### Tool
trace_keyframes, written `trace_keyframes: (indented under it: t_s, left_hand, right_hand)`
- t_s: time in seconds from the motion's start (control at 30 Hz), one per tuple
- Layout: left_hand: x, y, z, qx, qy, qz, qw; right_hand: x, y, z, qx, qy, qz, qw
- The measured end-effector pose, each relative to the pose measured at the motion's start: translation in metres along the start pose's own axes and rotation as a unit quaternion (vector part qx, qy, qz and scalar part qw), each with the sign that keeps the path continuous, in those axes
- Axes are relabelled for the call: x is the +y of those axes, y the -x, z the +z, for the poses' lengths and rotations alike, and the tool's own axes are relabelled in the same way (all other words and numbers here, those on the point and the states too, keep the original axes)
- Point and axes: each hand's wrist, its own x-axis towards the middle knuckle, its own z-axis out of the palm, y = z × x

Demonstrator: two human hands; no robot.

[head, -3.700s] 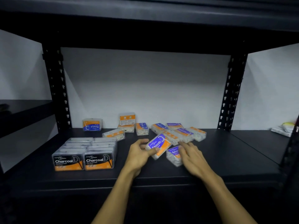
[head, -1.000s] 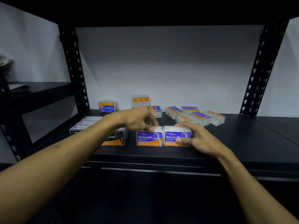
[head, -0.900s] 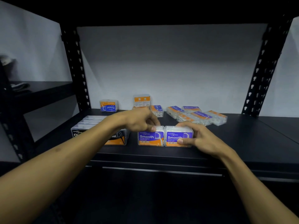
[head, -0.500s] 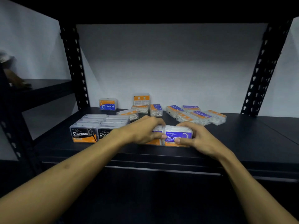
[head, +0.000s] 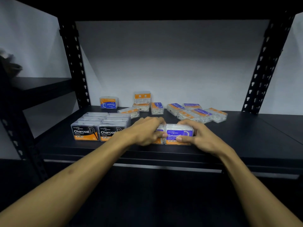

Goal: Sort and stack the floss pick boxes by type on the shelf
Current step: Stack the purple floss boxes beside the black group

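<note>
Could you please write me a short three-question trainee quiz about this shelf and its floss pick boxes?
1. True or false: the Charcoal boxes stand left of the Smooth boxes.
2. What does the right hand hold? A) a Charcoal box B) a Smooth box C) nothing
3. Fill in: the upside-down word on the blue box at the back left is ____.

Key: 1 true; 2 B; 3 Round.

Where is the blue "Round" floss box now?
In the head view, the Round box stands upside down at the shelf's back left, behind the Charcoal boxes.
</note>
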Motion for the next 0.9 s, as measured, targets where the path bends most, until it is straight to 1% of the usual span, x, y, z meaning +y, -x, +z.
trace_keyframes:
  t_s: [0.2,0.3,0.4,0.47,0.5,0.6,0.67,0.7,0.77,0.9]
  left_hand:
    - [0.000,0.000,0.000,0.000,-0.010,-0.003,1.000]
    - [-0.002,-0.001,-0.003,-0.008,-0.018,0.000,1.000]
    - [-0.001,-0.002,-0.009,-0.016,-0.008,-0.004,1.000]
    - [0.005,-0.004,-0.019,-0.015,0.032,-0.006,0.999]
    - [0.008,-0.007,-0.025,-0.011,0.057,-0.004,0.998]
    - [0.018,-0.024,-0.038,0.014,0.099,0.005,0.995]
    - [0.023,-0.044,-0.042,0.023,0.097,0.014,0.995]
    - [0.024,-0.055,-0.042,0.023,0.092,0.018,0.995]
    - [0.025,-0.082,-0.040,0.007,0.080,0.014,0.997]
    - [0.026,-0.135,-0.030,-0.024,0.032,-0.003,0.999]
  right_hand:
    - [0.000,0.001,0.002,0.008,0.009,-0.003,1.000]
    - [-0.003,0.002,0.002,-0.001,0.011,0.007,1.000]
    - [-0.005,0.005,0.001,0.016,-0.038,0.030,0.999]
    - [-0.006,0.005,-0.006,0.065,-0.081,0.030,0.994]
    - [-0.003,0.003,-0.011,0.107,-0.079,0.027,0.991]
    - [0.013,-0.006,-0.031,0.249,-0.015,0.044,0.967]
    - [0.030,-0.011,-0.043,0.301,0.030,0.067,0.951]
    - [0.038,-0.013,-0.048,0.308,0.056,0.082,0.946]
    - [0.049,-0.019,-0.054,0.287,0.125,0.120,0.942]
    - [0.050,-0.031,-0.055,0.187,0.259,0.193,0.928]
